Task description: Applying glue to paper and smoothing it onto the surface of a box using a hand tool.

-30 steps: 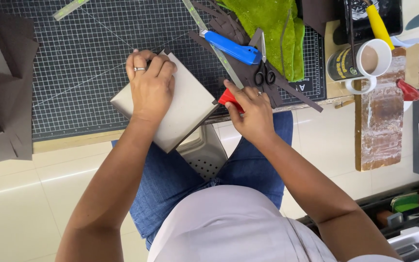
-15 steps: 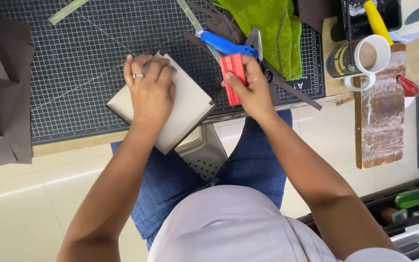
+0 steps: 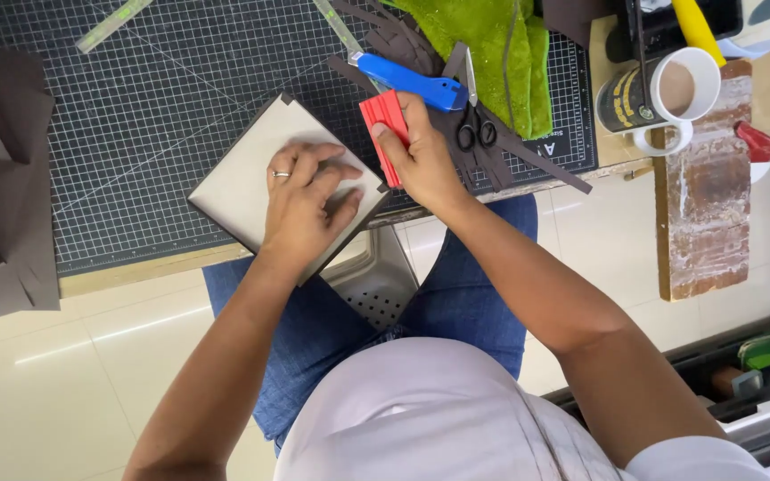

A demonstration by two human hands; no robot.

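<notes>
My left hand (image 3: 309, 200), a ring on one finger, presses flat on a beige board with dark edges (image 3: 247, 174) that lies on the dark gridded cutting mat (image 3: 135, 107) and hangs over the table's front edge. My right hand (image 3: 425, 156) grips a small red flat scraper (image 3: 385, 134) held upright against the board's right edge. Just beyond it lie a blue-handled cutter (image 3: 412, 82) and black scissors (image 3: 474, 125).
Green cloth (image 3: 492, 44) and dark strips (image 3: 510, 156) lie at the mat's far right. A mug (image 3: 670, 93) stands beside a worn wooden block (image 3: 706, 205). Dark paper sheets (image 3: 2, 178) are at the left. A clear ruler (image 3: 113, 22) lies at the top.
My right hand has lifted the red scraper from the table's edge up to the board's right side. The board has turned slightly under my left hand.
</notes>
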